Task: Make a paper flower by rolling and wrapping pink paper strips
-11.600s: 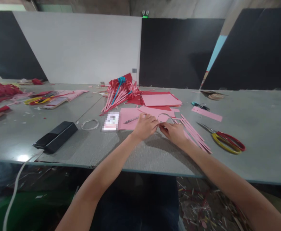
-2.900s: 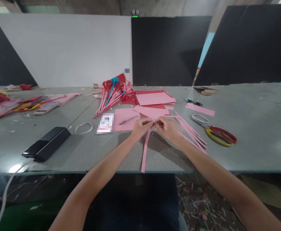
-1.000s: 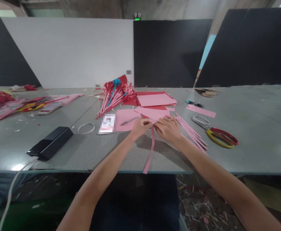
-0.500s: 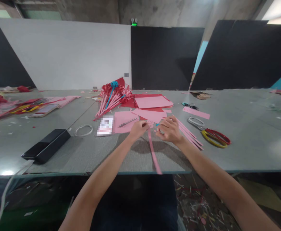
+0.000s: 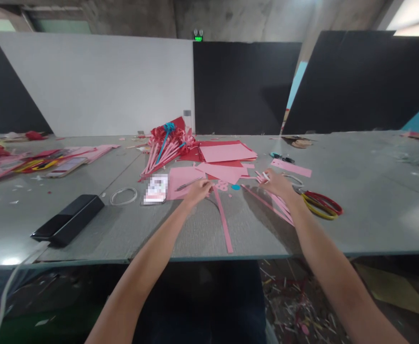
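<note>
Left hand (image 5: 199,191), mid-frame, fingertips pinched on one end of the pink strip (image 5: 223,220), which runs down and slightly right; right hand (image 5: 279,185), farther off, sits over loose strips (image 5: 282,207), grip unclear.

passable: tabletop (image 5: 384,205) right of scissors (image 5: 318,199) | obstacles: scissors near right hand (image 5: 278,184); pink strips (image 5: 283,209) beneath it

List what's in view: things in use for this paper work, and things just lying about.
Apparently in use:
long pink strip at the left hand; pink strips by the right hand; pink curls

Probably just lying about:
black box; white coil
</note>
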`<state>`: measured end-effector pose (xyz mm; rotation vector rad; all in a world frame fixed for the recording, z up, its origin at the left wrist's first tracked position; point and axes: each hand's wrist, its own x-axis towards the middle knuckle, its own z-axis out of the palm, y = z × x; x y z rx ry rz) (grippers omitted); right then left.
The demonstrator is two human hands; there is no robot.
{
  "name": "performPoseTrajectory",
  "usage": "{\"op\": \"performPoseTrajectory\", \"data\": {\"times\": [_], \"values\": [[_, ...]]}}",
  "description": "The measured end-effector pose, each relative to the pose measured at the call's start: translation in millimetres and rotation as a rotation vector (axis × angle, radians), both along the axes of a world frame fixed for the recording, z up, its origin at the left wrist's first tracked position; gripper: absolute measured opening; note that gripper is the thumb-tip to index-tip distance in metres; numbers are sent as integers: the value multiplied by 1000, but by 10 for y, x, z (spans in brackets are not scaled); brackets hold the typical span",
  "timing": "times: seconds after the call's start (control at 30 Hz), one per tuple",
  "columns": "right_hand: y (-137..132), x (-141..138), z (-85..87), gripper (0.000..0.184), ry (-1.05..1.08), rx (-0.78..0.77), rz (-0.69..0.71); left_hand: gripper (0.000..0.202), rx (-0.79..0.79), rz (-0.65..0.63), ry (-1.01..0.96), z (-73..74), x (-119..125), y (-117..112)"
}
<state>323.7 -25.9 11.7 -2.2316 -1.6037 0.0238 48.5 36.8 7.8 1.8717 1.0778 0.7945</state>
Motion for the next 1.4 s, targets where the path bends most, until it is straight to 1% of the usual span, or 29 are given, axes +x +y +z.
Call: {"op": "performPoseTrajectory", "data": {"times": [0.03,0.1,0.17,0.23,0.3,0.47,0.57,0.7,0.83,0.97,1.13,1.27,1.33,1.4], "values": [[-9,-25,3,46,11,-29,61,21,23,-3,20,-8,2,-3],[-20,-98,5,46,56,-40,174,18,67,-9,34,-28,4,-10],[-25,-171,2,46,94,-23,215,25,102,-2,13,-49,7,-20],[-28,-220,-6,46,122,-11,207,38,132,24,-30,-66,11,-24],[-28,-243,-13,46,141,-15,204,44,150,62,-69,-71,17,-19],[-12,-282,-19,42,70,-5,174,38,168,123,-111,-28,31,-3],[-2,-322,-19,38,25,7,151,38,138,110,-116,-6,36,-31],[9,-348,-28,24,-27,45,149,39,96,73,-120,-16,48,-82],[34,-324,-57,19,11,19,172,36,108,71,-107,-33,58,-85],[65,-265,-95,21,67,18,181,30,112,73,-97,-25,54,-67],[107,-135,-139,28,169,61,260,32,109,54,-95,3,42,-88],[185,-48,-234,34,120,155,411,34,99,35,-86,4,41,-94],[227,-30,-289,31,68,149,451,33,88,35,-76,-4,44,-90],[252,-22,-326,27,16,110,450,31,93,31,-67,-11,48,-89]]}}
